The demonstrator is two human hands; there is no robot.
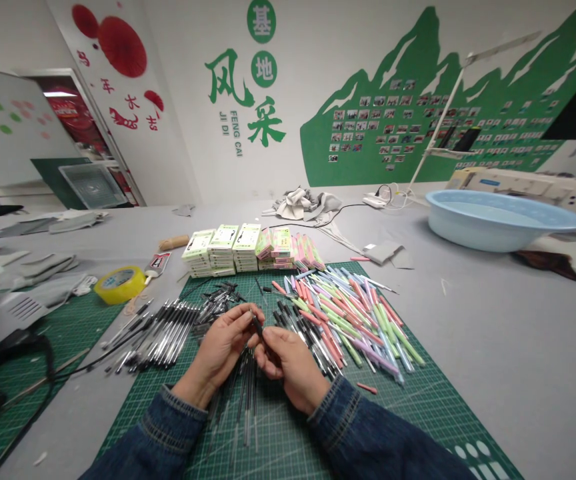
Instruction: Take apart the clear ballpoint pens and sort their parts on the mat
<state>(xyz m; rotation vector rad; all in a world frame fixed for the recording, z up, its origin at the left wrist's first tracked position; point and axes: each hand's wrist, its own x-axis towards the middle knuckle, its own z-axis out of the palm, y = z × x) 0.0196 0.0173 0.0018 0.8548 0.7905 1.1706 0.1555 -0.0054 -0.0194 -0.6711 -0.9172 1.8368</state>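
A: What are the 2 hands doing?
B: The left hand (223, 340) and the right hand (291, 360) meet over the green cutting mat (393, 427), fingertips pinched around 1 slim black pen part (257, 325). It sits upright at a slant, between the 2 hands.

A: Is either hand spread wide?
B: No, the fingers of both are curled in close. (Whether the right palm hides anything more, I cannot tell.)

A: And beneath them?
B: Thin pen refills (248, 400), fanned out on the mat toward the wearer.

A: What lies to the sides?
B: On the left, a row of clear pen barrels (168, 333) with dark ends; on the right, a big loose heap of pastel pens (353, 313) in red, green, blue and purple.

A: Farther back?
B: Stacked small boxes (223, 250) at the mat's far edge, with a yellow tape roll (121, 285) to their left. Well apart on the right, a pale blue basin (498, 223) rests on the grey table (468, 320).
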